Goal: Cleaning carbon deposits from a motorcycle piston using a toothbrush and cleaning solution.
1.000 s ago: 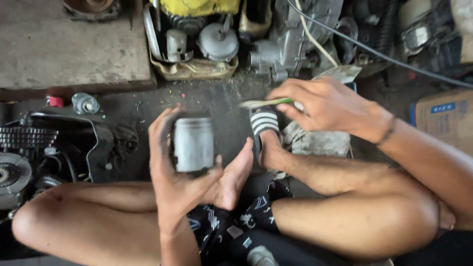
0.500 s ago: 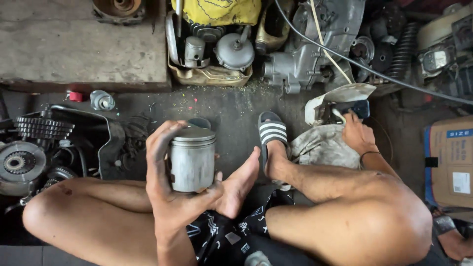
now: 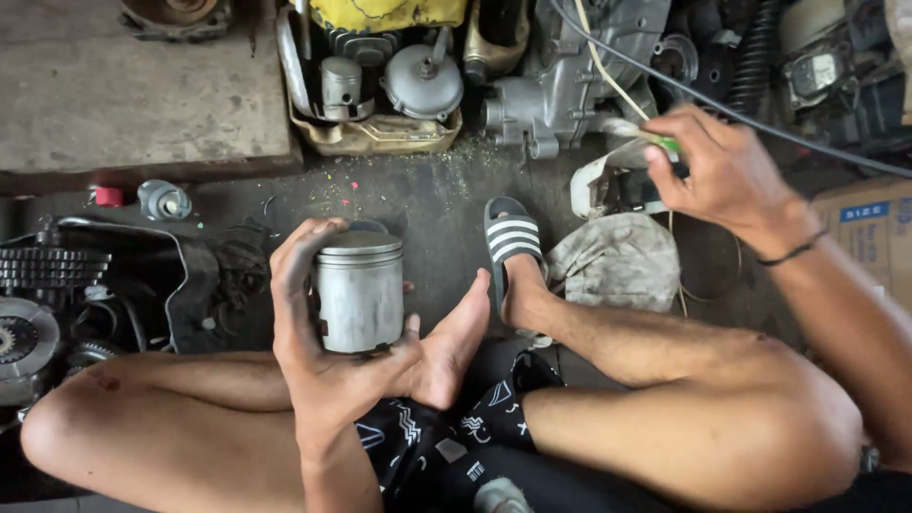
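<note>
While the person sits cross-legged on the dark floor, the engine assembly lies beyond both hands, with a yellow-topped unit beside it, straight ahead of the left hand. A concrete slab lies beyond and outboard of the left hand. Outboard of that hand sit a black housing with a sprocket and a clutch disc. A grey rag lies just below the right hand, next to the sandalled foot.

The left hand is clamped around a grey metal piston, held upright, crown up, thumb on one side and fingers on the other. The right hand is raised well apart from the left, closed on a small green-tipped tool; its exact type cannot be determined. A black cable runs past that hand.
</note>
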